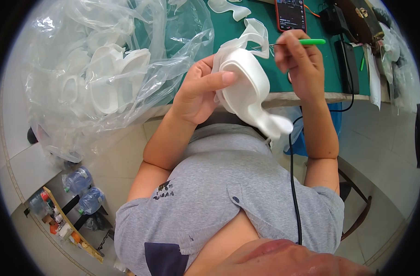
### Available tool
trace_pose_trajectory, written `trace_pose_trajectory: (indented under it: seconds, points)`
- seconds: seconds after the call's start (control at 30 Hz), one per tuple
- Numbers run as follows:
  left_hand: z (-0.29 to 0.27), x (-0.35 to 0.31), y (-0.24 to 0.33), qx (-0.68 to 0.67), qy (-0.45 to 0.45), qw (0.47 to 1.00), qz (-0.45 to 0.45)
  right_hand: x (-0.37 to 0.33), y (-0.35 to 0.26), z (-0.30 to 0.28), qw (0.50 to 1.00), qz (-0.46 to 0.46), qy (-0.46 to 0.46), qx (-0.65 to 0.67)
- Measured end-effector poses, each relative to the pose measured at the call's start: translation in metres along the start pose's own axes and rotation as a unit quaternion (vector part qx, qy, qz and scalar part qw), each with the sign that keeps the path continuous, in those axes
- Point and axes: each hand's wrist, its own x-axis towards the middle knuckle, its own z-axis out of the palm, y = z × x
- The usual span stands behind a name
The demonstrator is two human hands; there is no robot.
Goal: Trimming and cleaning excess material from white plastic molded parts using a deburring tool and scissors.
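My left hand (198, 89) is closed around a white, soft-looking moulded piece (249, 76) with a rounded cup shape, the thumb pressed on its rim. One end of the piece curls down toward my shirt, and a looped, see-through flap stands up at its far side. In my right hand (304, 64), fingers pinch a thin tool with a bright green handle (312, 42). Its slim metal shaft points left to the looped flap; whether the tip touches it I cannot tell. Both hands are above the near edge of the green work table (275, 79).
A large clear plastic bag (143, 94) holding several similar white pieces (104, 80) covers the table's left side. Another white piece (230, 8) lies at the far edge. Further right are a phone (291, 14), a black adapter (333, 19), a brown case (359, 18) and a hanging black cable (292, 184).
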Motion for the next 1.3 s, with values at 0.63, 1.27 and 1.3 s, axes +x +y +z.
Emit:
trace_pose_trajectory:
  seconds: [0.63, 1.27, 1.3]
  points:
    - [0.002, 0.005, -0.013, 0.176, 0.097, 0.973, 0.109, -0.015, -0.029, 0.025, 0.947, -0.143, -0.165, -0.235]
    - [0.01, 0.001, -0.008, 0.154, 0.064, 0.982, 0.089, -0.012, -0.014, -0.033, 0.959, -0.194, 0.049, -0.199]
    - [0.011, -0.001, -0.005, 0.152, 0.067, 0.981, 0.101, -0.009, -0.019, -0.047, 0.913, -0.233, 0.065, -0.328]
